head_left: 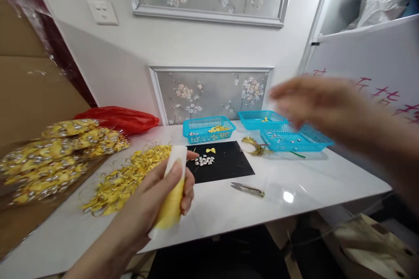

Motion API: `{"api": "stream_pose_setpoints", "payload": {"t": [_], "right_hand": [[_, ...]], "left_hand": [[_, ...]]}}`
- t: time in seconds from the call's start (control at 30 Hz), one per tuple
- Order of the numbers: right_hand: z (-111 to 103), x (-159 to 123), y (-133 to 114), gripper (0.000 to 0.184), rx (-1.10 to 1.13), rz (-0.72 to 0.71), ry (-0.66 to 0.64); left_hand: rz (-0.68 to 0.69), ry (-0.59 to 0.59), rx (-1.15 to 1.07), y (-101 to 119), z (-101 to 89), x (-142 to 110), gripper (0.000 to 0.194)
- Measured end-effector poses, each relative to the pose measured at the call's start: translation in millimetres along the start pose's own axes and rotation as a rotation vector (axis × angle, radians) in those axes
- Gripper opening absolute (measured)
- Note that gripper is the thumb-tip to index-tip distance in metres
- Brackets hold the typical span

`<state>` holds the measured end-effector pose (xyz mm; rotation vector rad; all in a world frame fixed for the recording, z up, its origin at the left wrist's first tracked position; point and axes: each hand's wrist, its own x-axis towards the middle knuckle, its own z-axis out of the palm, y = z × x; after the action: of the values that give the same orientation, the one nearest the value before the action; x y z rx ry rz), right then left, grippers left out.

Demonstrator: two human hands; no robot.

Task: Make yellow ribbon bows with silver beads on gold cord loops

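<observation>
My left hand (163,192) is wrapped round a white spool wound with yellow thread (170,209), held above the table's front edge. My right hand (310,98) is raised at the right, over the blue baskets, and motion smears its fingers. Behind the spool lies a black mat (232,161) with a heap of silver beads (204,161) and a small yellow bow (211,150) on it. Thread snips (248,189) rest on the white table (222,209) in front of the mat. To the left of the spool is a pile of yellow bows with loops (131,178).
Blue baskets stand at the back: one with yellow bows (193,124), another (252,115) behind, and one with silver pieces (294,144). Gold ties (253,145) lie beside it. Bagged yellow pieces (55,148) and a red plastic bag (124,120) occupy the left.
</observation>
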<state>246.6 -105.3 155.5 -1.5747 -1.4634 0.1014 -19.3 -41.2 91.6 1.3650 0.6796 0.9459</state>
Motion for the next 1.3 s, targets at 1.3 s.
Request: {"api": "stream_pose_setpoints", "payload": {"t": [1.3], "right_hand": [[131.3,-111.4,41.3,0.042,0.753,0.329,-0.748]], "left_hand": [[-0.185,-0.092,-0.857,-47.0,-23.4,-26.7,0.034]]}}
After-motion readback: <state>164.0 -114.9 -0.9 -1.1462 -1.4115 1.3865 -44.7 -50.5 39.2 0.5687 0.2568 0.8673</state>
